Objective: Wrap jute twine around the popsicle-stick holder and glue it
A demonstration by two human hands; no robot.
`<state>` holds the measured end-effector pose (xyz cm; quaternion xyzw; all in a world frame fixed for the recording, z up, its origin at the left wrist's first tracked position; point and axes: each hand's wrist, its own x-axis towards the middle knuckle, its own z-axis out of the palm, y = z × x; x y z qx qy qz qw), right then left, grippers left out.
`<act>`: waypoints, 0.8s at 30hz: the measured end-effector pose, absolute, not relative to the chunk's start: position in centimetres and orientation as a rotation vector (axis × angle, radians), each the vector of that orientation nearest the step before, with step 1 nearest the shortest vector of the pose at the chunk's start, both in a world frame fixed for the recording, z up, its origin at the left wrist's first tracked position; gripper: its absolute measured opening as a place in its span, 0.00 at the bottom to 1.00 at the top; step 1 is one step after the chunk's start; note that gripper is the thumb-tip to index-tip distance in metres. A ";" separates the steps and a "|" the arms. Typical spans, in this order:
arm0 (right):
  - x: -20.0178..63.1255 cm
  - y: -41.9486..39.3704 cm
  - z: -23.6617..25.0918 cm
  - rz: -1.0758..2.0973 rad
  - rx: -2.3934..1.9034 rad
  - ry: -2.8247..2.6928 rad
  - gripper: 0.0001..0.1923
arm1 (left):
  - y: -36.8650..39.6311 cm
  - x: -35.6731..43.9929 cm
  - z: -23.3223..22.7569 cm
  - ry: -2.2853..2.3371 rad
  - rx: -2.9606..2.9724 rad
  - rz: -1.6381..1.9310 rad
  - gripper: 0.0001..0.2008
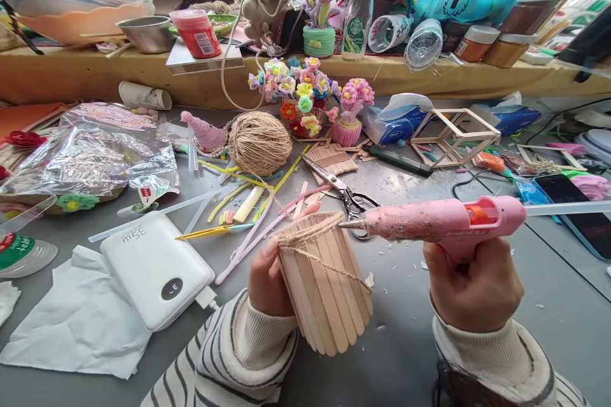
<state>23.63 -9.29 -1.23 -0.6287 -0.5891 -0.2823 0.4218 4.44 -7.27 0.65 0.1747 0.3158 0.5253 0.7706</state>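
Note:
My left hand [268,281] is closed on a cup-like holder made of wooden craft sticks [329,299], tilted above the table. Jute twine [310,232] wraps round its upper end, and a loose strand slants down across the sticks. Wrapped round the grip of a pink hot glue gun [420,219], my right hand [477,283] holds it level. The gun's metal nozzle points left and meets or nearly meets the twine at the holder's edge. A clear glue stick [568,208] juts from the gun's back. Behind the holder lie black-handled scissors [351,197], partly hidden.
A ball of twine [260,143] sits mid-table, beside pipe cleaners and loose craft sticks. At left lies a white power bank [157,270] with a cable plugged in. A stick-built frame [456,137] and a phone [577,210] are on the right. Jars line the shelf [286,79] behind.

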 end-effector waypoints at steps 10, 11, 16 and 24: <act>23.6 -9.4 -1.2 -0.671 -1.610 -1.480 0.10 | -7.3 4.2 0.7 0.675 0.377 1.128 0.35; 23.6 -9.3 -1.2 -0.675 -1.596 -1.484 0.10 | -7.3 4.2 0.7 0.672 0.372 1.127 0.35; 23.7 -9.2 -1.1 -0.712 -1.517 -1.489 0.13 | -7.3 4.3 0.8 0.660 0.363 1.125 0.36; 23.5 -9.0 -1.1 -0.698 -1.508 -1.441 0.15 | -7.4 4.3 0.8 0.689 0.338 1.132 0.36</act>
